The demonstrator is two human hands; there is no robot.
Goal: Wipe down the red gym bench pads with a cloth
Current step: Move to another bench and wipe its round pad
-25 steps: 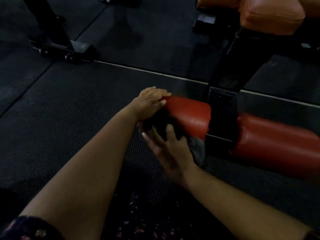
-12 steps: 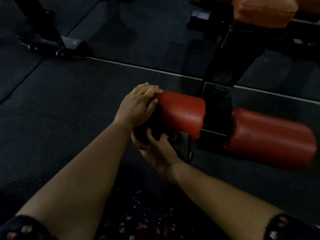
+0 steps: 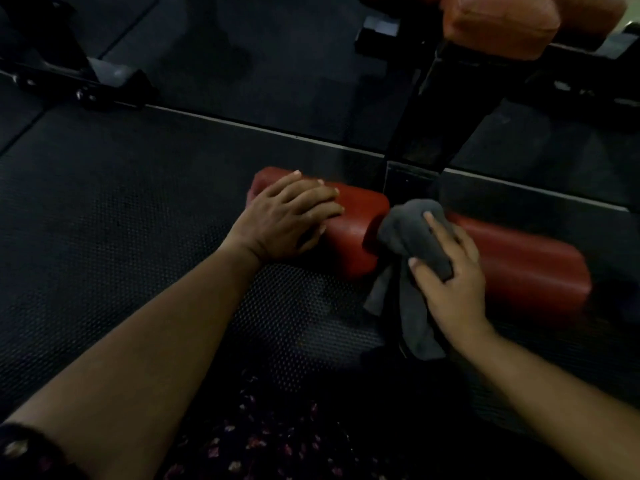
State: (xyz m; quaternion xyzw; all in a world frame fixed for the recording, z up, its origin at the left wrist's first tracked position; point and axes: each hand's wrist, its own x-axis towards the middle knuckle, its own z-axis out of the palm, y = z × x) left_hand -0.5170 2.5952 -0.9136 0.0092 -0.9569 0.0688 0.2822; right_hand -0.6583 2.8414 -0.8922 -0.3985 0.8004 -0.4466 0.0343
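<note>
Lap: dark flower-print fabric (image 3: 277,445) fills the bottom edge, between the two forearms.
Cloth: a grey cloth (image 3: 412,237) is bunched against the inner end of the right roller pad (image 3: 519,268), beside the gap between the pads; its loose tail hangs down toward the floor mat (image 3: 104,237).
Right hand: the right hand (image 3: 453,282) grips the cloth, thumb and forefinger spread over the bunch and the other fingers curved round it.
Left hand: the left hand (image 3: 287,216) lies flat on top of the left roller pad (image 3: 353,240), fingers straight and pointing right, holding nothing.
Change: half a second ago both hands were bunched at the left pad's outer end. The right hand has since carried the cloth across to the right pad, and the left has flattened out along the top.
Pad axis: both red rollers lie end to end, long axes running left to right and dipping slightly to the right.
Post: a black frame post (image 3: 433,109) rises between them.
Upper pad: an orange-red pad (image 3: 498,26) sits atop the post.
</note>
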